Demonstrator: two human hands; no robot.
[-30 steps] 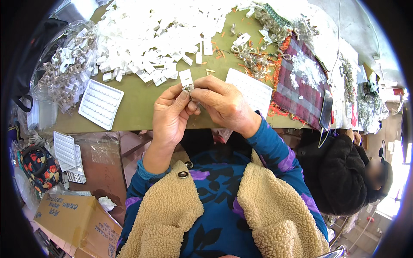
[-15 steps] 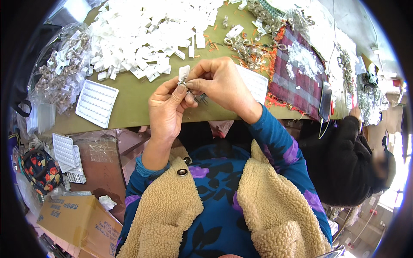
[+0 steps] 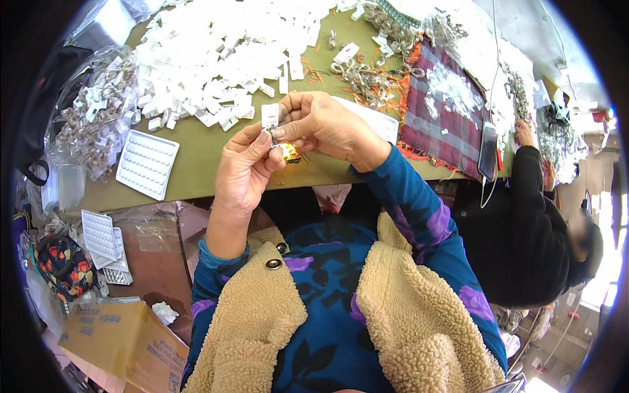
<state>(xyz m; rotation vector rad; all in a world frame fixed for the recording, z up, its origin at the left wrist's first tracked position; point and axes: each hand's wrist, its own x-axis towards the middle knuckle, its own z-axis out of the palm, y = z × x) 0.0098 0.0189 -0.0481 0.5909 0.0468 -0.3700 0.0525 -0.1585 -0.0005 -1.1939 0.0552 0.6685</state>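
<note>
Over the near edge of the green table, both hands meet at one small item, a white tag with a metal piece point(image 3: 270, 116). My left hand point(image 3: 242, 167) pinches it from below between thumb and fingers. The thumb and fingertips of my right hand point(image 3: 331, 130) are closed on the metal part at the tag's lower end. A bright yellow-orange glint point(image 3: 289, 152) shows just below the fingertips; its source I cannot make out. Fingers partly hide the metal part.
A large heap of white tags point(image 3: 209, 59) covers the table's far left. Nearby lie a white dimpled tray point(image 3: 148, 164), a clear bag of metal pieces point(image 3: 98, 111), loose metal parts point(image 3: 370, 82) and a plaid cloth point(image 3: 445, 111). A co-worker in black point(image 3: 517, 229) sits at right.
Both hands have shifted slightly left with the tag, which now stands more upright. The yellow-orange glint has appeared under the fingers. The co-worker's arm has reached farther onto the table.
</note>
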